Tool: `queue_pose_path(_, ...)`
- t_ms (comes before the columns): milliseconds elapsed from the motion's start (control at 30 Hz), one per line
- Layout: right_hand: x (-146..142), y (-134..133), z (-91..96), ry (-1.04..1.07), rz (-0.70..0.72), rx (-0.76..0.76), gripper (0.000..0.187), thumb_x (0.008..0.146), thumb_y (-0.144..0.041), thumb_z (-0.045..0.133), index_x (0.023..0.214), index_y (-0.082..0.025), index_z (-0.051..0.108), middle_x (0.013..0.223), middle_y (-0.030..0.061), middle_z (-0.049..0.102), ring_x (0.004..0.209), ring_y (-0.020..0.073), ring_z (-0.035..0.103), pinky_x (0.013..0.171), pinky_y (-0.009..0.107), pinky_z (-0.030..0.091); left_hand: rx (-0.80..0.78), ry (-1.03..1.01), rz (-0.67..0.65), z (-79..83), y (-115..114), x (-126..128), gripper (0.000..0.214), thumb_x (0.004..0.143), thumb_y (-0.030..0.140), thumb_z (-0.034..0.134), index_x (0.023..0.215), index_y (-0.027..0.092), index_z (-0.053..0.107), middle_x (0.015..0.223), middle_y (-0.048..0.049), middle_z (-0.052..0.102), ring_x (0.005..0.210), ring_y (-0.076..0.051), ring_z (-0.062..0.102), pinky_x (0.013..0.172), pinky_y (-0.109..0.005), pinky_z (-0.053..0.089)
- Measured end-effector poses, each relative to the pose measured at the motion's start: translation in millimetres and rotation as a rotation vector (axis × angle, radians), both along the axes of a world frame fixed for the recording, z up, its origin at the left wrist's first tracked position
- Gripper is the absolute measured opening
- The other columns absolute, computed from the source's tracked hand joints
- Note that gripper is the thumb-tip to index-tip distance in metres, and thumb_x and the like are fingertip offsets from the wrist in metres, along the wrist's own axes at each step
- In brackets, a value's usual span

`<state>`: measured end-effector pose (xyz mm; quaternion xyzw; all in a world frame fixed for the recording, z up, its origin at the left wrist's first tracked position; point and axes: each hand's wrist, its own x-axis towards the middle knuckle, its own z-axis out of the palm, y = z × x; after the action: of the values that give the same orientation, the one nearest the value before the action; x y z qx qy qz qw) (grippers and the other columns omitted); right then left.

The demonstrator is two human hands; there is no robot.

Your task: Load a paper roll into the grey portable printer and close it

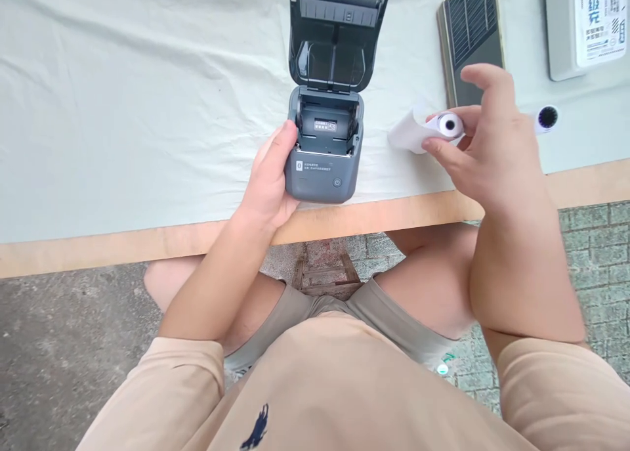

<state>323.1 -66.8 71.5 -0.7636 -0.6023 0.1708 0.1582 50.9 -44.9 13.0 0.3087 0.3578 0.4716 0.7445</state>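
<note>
A dark grey label printer (pixel 322 175) stands near the table's front edge, its lid (pixel 339 31) swung up and back. Its paper bay is exposed, with a small printed label inside and no roll in it. My left hand (pixel 273 175) grips the printer's left side, thumb on top by the bay. To the right, my right hand (pixel 485 132) pinches a small white paper roll (pixel 449 125) between thumb and fingers, its core end facing me. A loose strip of paper (pixel 411 132) hangs off the roll to the left.
A smartphone-like dark slab (pixel 472 37) lies behind my right hand. Another white roll (pixel 547 117) with a dark core is just right of that hand. A pale box with a printed label (pixel 564 37) sits at the far right. The table's wooden edge (pixel 123 241) runs across in front of me.
</note>
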Motion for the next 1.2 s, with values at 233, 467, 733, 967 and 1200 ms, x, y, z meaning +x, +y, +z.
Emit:
queue_pose_path(233, -30.1, 2.3, 0.2, 0.906, 0.428, 0.246, 0.045, 0.081, -0.062, 0.088, 0.101, -0.028, 0.065, 0.085, -0.0003, 0.074, 0.073, 0.0185, 0.07, 0.064, 0.035, 0.055, 0.006, -0.006, -0.014, 0.0, -2.6, -0.9, 0.046, 0.106, 0.061, 0.052, 0.112, 0.022, 0.074, 0.116, -0.0077, 0.079, 0.133, -0.029, 0.072, 0.105, -0.04, 0.065)
queue_pose_path(467, -84.9, -4.2, 17.3, 0.805, 0.71, -0.029, 0.052, 0.096, -0.068, 0.07, 0.125, -0.029, 0.05, 0.102, -0.0002, 0.076, 0.079, 0.0165, 0.072, 0.067, 0.033, 0.059, 0.027, 0.012, 0.041, 7.7, -9.7, 1.0, 0.029, 0.098, 0.053, 0.071, 0.096, 0.024, 0.069, 0.085, -0.0038, 0.068, 0.105, -0.025, 0.074, 0.089, -0.04, 0.063)
queue_pose_path(733, -99.5, 4.4, 19.2, 0.153, 0.462, 0.391, 0.043, 0.098, -0.069, 0.065, 0.098, -0.028, 0.053, 0.103, 0.0004, 0.071, 0.087, 0.0235, 0.075, 0.08, 0.045, 0.058, 0.118, 0.03, 0.017, -3.1, -13.6, 2.5, 0.033, 0.099, 0.053, 0.073, 0.115, 0.025, 0.069, 0.105, 0.0001, 0.072, 0.115, -0.02, 0.076, 0.092, -0.029, 0.061)
queue_pose_path(967, -94.6, 6.0, 12.4, -0.156, 0.495, 0.47, 0.035, 0.094, -0.047, 0.079, 0.112, -0.025, 0.058, 0.107, 0.0038, 0.075, 0.095, 0.0289, 0.075, 0.077, 0.046, 0.053, 0.13, 0.086, -0.001, 1.5, -13.8, 3.7, 0.023, 0.106, 0.039, 0.062, 0.122, 0.023, 0.065, 0.12, -0.0007, 0.076, 0.131, -0.021, 0.073, 0.105, -0.031, 0.061)
queue_pose_path(1200, -85.6, 8.2, 14.8, -0.296, 0.616, 0.63, 0.026, 0.105, -0.044, 0.065, 0.124, -0.025, 0.062, 0.112, 0.0015, 0.08, 0.096, 0.0226, 0.076, 0.08, 0.04, 0.048, 0.101, 0.076, 0.002, 5.7, -16.0, 4.5, 0.019, 0.108, 0.032, 0.06, 0.124, 0.021, 0.063, 0.125, -0.0007, 0.076, 0.131, -0.018, 0.072, 0.105, -0.027, 0.06)
